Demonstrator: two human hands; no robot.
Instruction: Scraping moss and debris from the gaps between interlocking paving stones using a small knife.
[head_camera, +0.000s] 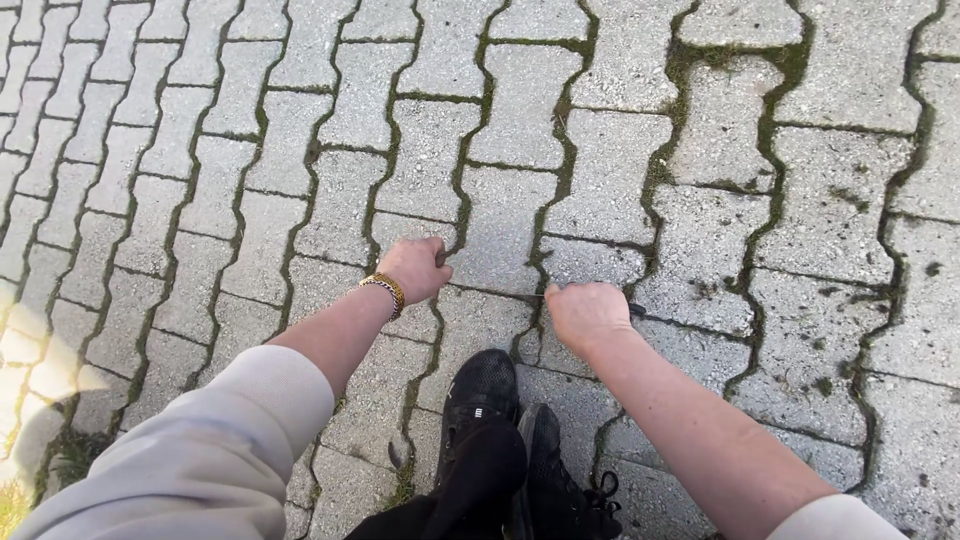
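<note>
Nearest the camera, two black mesh lace-up shoes (510, 440) stand close together on the grey interlocking concrete paving (830, 200), with pale beige sleeves framing both forearms. Just beyond the shoes, the left hand (415, 268), a gold chain bracelet (385, 290) at its wrist, is curled into a fist, and the right hand (585, 312) is likewise closed; each grip is shut tight on one end of a thin dark cord (500, 293), which runs taut between them, just above the pavers. Keeping it level and the pull even on both sides looks like the way to work it well. Farther off, moss (700, 70) fills the joints between the blocks.
</note>
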